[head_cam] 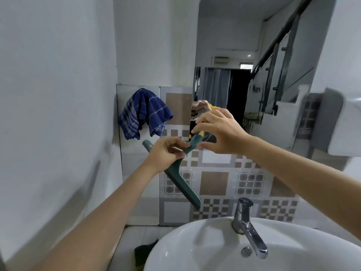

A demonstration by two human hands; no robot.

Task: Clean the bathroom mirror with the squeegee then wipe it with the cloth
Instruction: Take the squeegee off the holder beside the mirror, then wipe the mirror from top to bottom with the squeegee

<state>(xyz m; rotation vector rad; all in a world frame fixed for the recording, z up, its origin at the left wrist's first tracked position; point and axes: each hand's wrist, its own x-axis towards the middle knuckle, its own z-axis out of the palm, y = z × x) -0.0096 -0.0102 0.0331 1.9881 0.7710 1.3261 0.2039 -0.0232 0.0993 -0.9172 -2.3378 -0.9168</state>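
Observation:
A dark green squeegee (182, 184) hangs slanted in front of the patterned tiles, blade running from upper left to lower right. My left hand (166, 151) is shut on it where handle meets blade. My right hand (218, 130) hovers with fingers spread around the handle's tip, thumb below it and fingertips above; whether it touches is unclear. The mirror (254, 65) covers the wall above and to the right. A blue checked cloth (143, 112) hangs on the wall to the left of the mirror.
A white basin (195, 241) with a chrome tap (247, 225) sits below the hands. A dark sponge-like object (143, 253) lies left of the basin. White walls close in on the left, and a white fixture (343, 122) sticks out at the right.

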